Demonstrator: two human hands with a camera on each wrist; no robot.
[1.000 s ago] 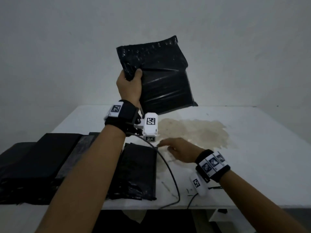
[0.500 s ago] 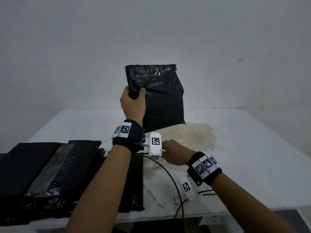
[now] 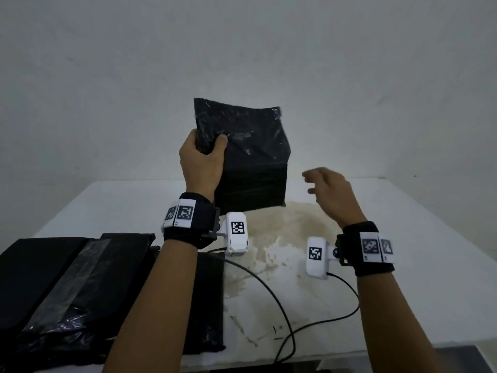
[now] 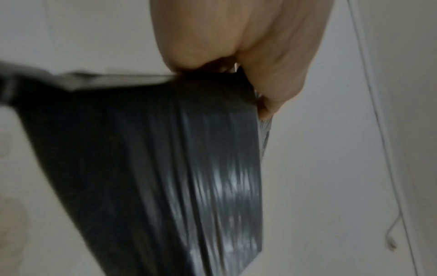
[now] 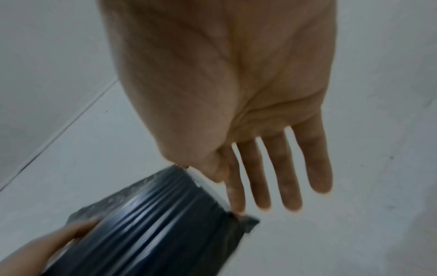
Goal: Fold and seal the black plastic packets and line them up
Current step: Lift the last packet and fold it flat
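Left hand (image 3: 201, 160) gripping upper corner of black packet (image 3: 250, 162), held upright above white table (image 3: 403, 238). Right hand (image 3: 330, 192) just beside packet, fingers spread, holding nothing. Stacked packets (image 3: 67, 286) lying below left forearm.

We see a white tabletop (image 3: 403, 238) against a plain pale wall (image 3: 242, 49). A yellowish-brown stain (image 3: 285, 230) spreads across its middle. At five o'clock from the stain, two black cables (image 3: 282, 327) trail over the tabletop's near edge.
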